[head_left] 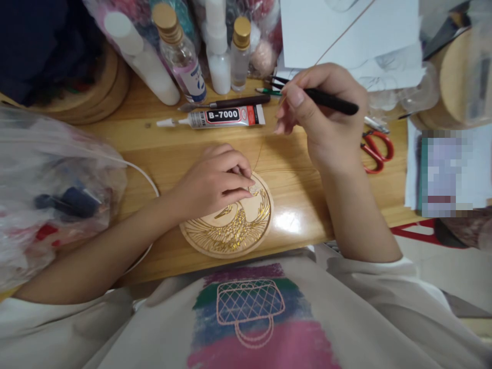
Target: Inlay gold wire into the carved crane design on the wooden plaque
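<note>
A round wooden plaque (pixel 230 233) with a raised gold crane pattern lies near the table's front edge. Over its upper part rests my left hand (pixel 215 179), fingers apart, with thumb and index fingertips touching the surface. What lies beneath those fingertips is hidden. Up and to the right, my right hand (pixel 326 107) is closed around black tweezers (pixel 334 100), whose tips point left. A thin golden-brown strand (pixel 343 35) rises from the plaque, passes by my right fingers and runs off toward the upper right.
A B-7000 glue tube (pixel 228 117) and a dark-handled tool (pixel 238 102) lie beyond the plaque. Several bottles (pixel 184 66) stand at the back. Red-handled scissors (pixel 376 151) are right of my right wrist, papers (pixel 346 36) behind. A plastic bag (pixel 57 189) sits left.
</note>
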The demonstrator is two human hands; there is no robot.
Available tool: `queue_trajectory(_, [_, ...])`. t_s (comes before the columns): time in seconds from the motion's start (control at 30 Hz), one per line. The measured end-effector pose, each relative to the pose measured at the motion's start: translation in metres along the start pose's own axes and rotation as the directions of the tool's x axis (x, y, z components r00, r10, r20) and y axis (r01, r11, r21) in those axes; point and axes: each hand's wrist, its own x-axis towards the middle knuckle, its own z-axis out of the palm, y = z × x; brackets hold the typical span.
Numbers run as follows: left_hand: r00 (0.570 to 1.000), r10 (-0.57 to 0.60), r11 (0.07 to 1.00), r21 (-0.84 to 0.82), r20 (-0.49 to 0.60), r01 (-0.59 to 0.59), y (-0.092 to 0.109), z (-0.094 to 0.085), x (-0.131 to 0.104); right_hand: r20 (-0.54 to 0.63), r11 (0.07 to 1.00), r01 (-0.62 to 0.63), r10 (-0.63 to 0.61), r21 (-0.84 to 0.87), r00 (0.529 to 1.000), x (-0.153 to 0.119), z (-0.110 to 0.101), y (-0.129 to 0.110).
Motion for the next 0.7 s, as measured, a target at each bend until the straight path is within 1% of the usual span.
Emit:
queue_trajectory(0.17, [0.999, -0.032, 0.999, -0.01, 0.016, 0.032, 0.0001, -0.0001, 0.0005, -0.015, 0.998, -0.032, 0.031, -0.049, 0.999, 0.0001, 0.0004, 0.0001])
queue_trajectory(0.27, [0.999, -0.03, 1.0, -0.008, 0.019, 0.03, 0.0004, 0.0, 0.0006, 0.0, 1.0, -0.021, 0.021, -0.009, 1.0, -0.0001, -0.0004, 0.0003])
queue_trajectory(0.43, [1.0, 0.007, 1.0, -0.008, -0.013, -0.007, 0.0005, 0.0009, 0.0002, 0.017, 0.999, -0.005, 0.004, 0.045, 1.0, 0.0015, -0.0014, 0.0011])
queue_trajectory(0.53, [1.0, 0.008, 1.0, -0.003, -0.015, -0.008, 0.0006, 0.0012, 0.0001, 0.017, 0.997, 0.004, -0.005, 0.08, 1.0, 0.0029, -0.002, 0.002])
queue_trajectory(0.7, [1.0, 0.005, 1.0, -0.001, -0.025, -0.005, 0.0014, 0.0015, 0.0004, 0.025, 0.996, -0.009, 0.007, 0.086, 1.0, 0.0028, -0.0035, 0.0024])
